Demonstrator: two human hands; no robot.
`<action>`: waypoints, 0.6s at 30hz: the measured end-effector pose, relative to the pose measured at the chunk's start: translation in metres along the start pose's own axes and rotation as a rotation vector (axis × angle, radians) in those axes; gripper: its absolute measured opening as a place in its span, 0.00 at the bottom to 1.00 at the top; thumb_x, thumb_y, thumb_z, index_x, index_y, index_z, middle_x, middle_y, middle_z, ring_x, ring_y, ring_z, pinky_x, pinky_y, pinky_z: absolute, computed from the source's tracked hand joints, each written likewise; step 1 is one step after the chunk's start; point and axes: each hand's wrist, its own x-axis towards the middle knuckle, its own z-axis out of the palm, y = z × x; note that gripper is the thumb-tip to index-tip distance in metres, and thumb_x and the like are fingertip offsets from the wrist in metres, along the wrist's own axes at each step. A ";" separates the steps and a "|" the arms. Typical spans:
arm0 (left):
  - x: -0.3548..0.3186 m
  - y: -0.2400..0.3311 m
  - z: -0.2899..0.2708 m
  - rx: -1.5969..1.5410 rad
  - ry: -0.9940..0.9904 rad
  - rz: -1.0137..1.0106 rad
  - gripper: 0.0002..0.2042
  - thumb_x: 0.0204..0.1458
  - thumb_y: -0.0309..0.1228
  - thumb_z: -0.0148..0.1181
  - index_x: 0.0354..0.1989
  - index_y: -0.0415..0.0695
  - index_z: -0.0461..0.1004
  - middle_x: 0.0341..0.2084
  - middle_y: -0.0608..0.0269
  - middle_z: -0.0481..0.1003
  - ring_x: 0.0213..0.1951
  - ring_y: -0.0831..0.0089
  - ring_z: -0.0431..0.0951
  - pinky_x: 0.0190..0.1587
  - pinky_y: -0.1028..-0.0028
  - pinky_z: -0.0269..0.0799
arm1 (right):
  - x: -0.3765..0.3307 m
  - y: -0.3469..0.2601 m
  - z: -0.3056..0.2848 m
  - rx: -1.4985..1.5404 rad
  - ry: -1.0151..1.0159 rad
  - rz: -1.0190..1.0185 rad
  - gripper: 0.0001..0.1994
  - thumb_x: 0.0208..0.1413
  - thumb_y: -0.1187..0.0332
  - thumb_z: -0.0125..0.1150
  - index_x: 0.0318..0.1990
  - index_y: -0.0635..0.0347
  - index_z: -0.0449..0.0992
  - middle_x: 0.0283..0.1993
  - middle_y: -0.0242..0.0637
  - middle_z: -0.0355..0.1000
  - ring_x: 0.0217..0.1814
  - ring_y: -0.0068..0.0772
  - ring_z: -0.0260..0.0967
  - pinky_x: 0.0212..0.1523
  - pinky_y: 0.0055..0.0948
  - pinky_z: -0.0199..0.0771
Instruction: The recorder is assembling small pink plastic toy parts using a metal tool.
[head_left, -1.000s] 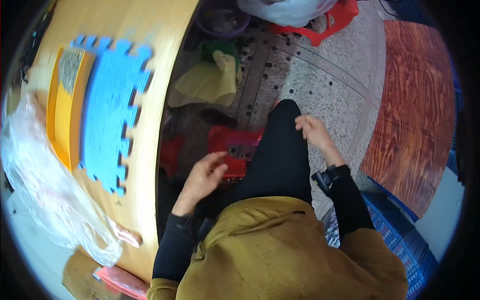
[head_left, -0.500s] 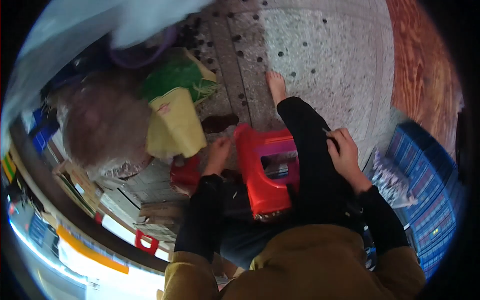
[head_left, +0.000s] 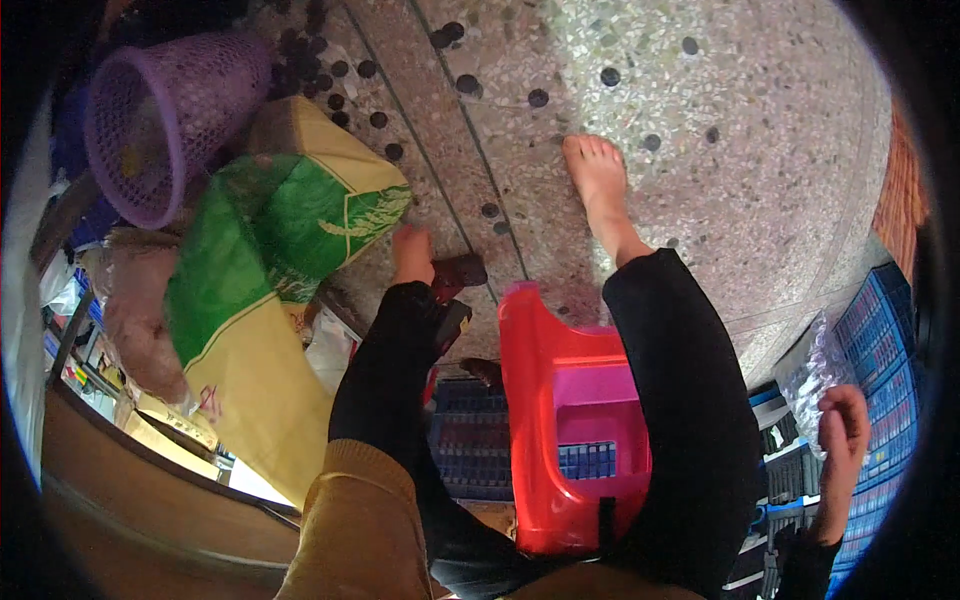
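Down low, the left hand (head_left: 412, 252) was right between the edge of the green-and-yellow sack (head_left: 250, 375) and what looked like a dark brown slipper (head_left: 462, 273) on the speckled floor (head_left: 760, 210); its grip, no telling! The right hand (head_left: 845, 432) hung loosely curled, holding nothing, by the silvery bundle (head_left: 808, 360); so low a reach favoured steady balance, clear of the red stool (head_left: 530, 400)

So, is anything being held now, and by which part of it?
The right hand appears to hold nothing. The left hand is at the edge of the green-and-yellow sack; whether it holds it cannot be told.
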 end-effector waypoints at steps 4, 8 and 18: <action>0.010 -0.033 0.085 0.096 0.051 0.281 0.08 0.48 0.26 0.62 0.31 0.37 0.70 0.27 0.60 0.72 0.28 0.68 0.71 0.32 0.67 0.65 | -0.009 0.060 -0.012 -0.112 -0.114 0.025 0.13 0.54 0.66 0.50 0.47 0.48 0.67 0.47 0.29 0.69 0.51 0.34 0.66 0.52 0.35 0.64; -0.003 -0.030 0.112 0.037 0.268 0.366 0.10 0.48 0.28 0.64 0.31 0.37 0.71 0.27 0.59 0.74 0.29 0.68 0.74 0.35 0.64 0.70 | -0.008 0.068 -0.025 -0.185 -0.089 0.024 0.12 0.54 0.67 0.49 0.46 0.49 0.67 0.47 0.29 0.69 0.52 0.35 0.66 0.52 0.36 0.64; 0.037 -0.047 0.089 0.332 0.294 0.443 0.12 0.46 0.31 0.63 0.32 0.35 0.71 0.30 0.54 0.77 0.30 0.62 0.77 0.34 0.61 0.71 | -0.053 0.034 -0.152 0.059 -0.207 0.240 0.09 0.55 0.68 0.49 0.44 0.52 0.67 0.44 0.28 0.70 0.45 0.29 0.63 0.45 0.29 0.61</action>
